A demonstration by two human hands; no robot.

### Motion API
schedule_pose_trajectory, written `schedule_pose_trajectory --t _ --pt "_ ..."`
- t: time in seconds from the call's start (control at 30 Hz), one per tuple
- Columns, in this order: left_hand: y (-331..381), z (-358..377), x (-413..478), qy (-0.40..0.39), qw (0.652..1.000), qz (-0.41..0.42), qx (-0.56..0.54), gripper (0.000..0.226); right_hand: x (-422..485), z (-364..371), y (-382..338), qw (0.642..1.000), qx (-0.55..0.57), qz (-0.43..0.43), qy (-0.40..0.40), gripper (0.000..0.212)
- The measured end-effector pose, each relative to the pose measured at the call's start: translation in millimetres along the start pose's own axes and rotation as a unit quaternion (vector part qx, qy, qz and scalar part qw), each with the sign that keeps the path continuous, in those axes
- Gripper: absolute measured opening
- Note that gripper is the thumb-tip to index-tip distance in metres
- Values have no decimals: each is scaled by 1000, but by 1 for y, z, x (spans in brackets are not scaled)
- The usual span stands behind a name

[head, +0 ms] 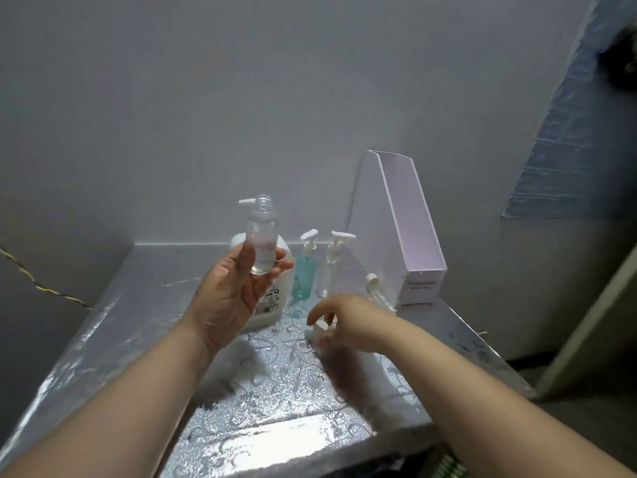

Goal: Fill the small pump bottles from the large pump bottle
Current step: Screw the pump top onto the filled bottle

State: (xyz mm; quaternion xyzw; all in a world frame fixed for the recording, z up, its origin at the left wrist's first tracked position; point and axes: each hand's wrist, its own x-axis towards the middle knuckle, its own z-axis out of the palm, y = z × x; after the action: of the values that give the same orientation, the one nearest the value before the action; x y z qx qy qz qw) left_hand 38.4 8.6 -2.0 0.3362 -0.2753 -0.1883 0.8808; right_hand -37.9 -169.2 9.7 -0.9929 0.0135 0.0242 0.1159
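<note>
On the counter (pixel 275 408), wrapped in crinkled silver foil embossed with curling vines, we had one large white pump bottle (pixel 270 307), squat and opaque with a printed label, near the back wall. Just to its right stood two slim small bottles with white pumps fitted: a teal bottle (pixel 303 276) and a see-through bottle (pixel 329 270). Beside them rose one tall lilac cardboard box (pixel 408 229) with a slanted top, and a loose pump (pixel 374 279) with a clear stem lay at its foot. Our left hand (pixel 234 291) held a third small one, the open bottle (pixel 262 243), clear, round and uncapped, upright above the counter in front of the large bottle, thumb and fingers curled round its lower half. Our right hand (pixel 348 322), slightly blurred, made a narrow grip, pinching a white pump cap (pixel 322 326) low over the counter.
</note>
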Motion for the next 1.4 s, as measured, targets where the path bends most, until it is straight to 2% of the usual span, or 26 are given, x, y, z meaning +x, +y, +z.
schedule_pose_trajectory --t 0.13,0.23,0.3,0.37,0.43,0.47,0.57,0.63,0.77,0.83,0.93,1.07,1.2,1.23,1.33,1.4 --pt "-8 1 -3 -5 997 -79 -17 44 2 9 8 998 41 -3 39 24" --pt "-14 -3 -3 -20 990 -139 -19 60 5 -4 16 976 177 38 120 22" --pt "-17 -6 -3 -18 984 -175 -4 67 3 -19 18 928 322 46 180 18" --pt "-18 -6 -3 -18 980 -196 7 71 -1 -34 15 861 462 1 212 17" --pt "-19 -7 -3 -15 979 -201 25 75 -4 -44 8 815 536 -54 211 21" --pt "-19 -7 -3 -14 979 -201 34 76 -5 -48 4 808 547 -74 204 23" --pt "-19 -5 -4 -17 978 -200 59 78 -1 -53 -5 819 533 -111 183 24" --pt "-19 -4 -4 -16 977 -202 67 79 2 -56 -9 839 500 -124 174 24" --pt "-19 -4 -3 -8 976 -208 68 77 6 -64 -15 916 320 -144 192 22" --pt "-21 -5 -3 -10 976 -204 80 74 6 -68 -17 937 238 -167 193 23" --pt "-23 -8 -2 -15 976 -194 100 69 6 -72 -17 948 167 -183 199 23" --pt "-28 -14 -1 -9 973 -177 147 67 9 -73 -16 967 101 -141 185 24" --pt "-33 -19 -2 -31 956 -175 233 66 10 -70 -15 987 -27 -44 153 48" --pt "-33 -19 -2 -34 955 -175 238 63 8 -68 -14 987 -20 -42 153 49" --pt "-33 -20 -1 -32 956 -169 238 63 -3 -66 -11 985 109 -69 116 35" --pt "-33 -21 -1 -34 953 -169 250 65 -6 -65 -10 988 91 -82 94 30"
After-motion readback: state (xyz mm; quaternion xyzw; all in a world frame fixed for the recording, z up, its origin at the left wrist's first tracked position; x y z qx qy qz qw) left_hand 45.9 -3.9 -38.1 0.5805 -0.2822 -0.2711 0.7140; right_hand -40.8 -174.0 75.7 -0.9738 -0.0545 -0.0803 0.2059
